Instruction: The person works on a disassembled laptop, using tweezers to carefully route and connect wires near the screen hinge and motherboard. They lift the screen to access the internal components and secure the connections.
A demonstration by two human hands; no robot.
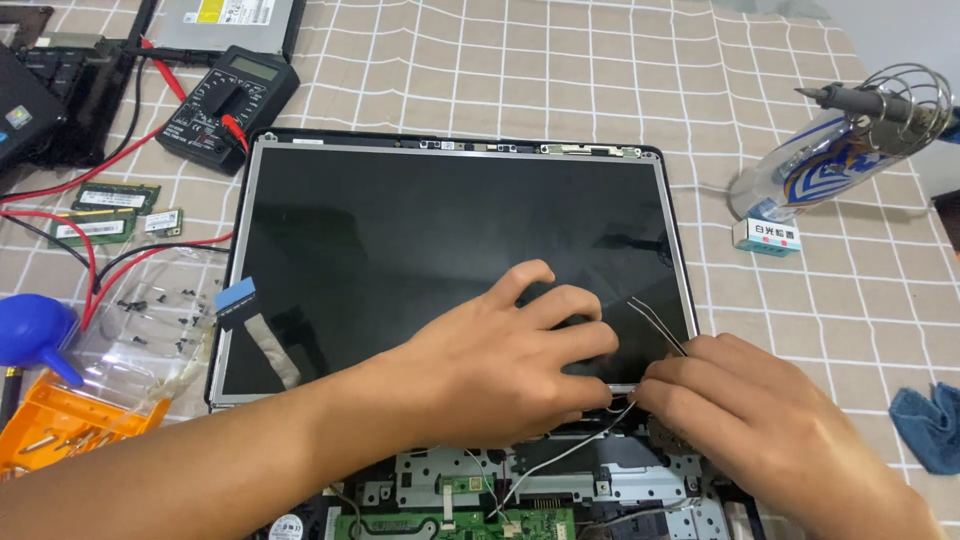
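Fingers of the left hand [510, 350] lie spread flat on the bare black laptop screen panel [440, 240], right hand [745, 420] pinching thin metal tweezers [655, 325] by the hinge wiring, bezel's already off, panel not yet lifted out.

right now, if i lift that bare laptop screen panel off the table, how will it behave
The screen panel looks thin and glassy, so probably fragile and slightly bendy. Its flat cable would likely dangle. The left hand rests on it, the right hand at its corner.
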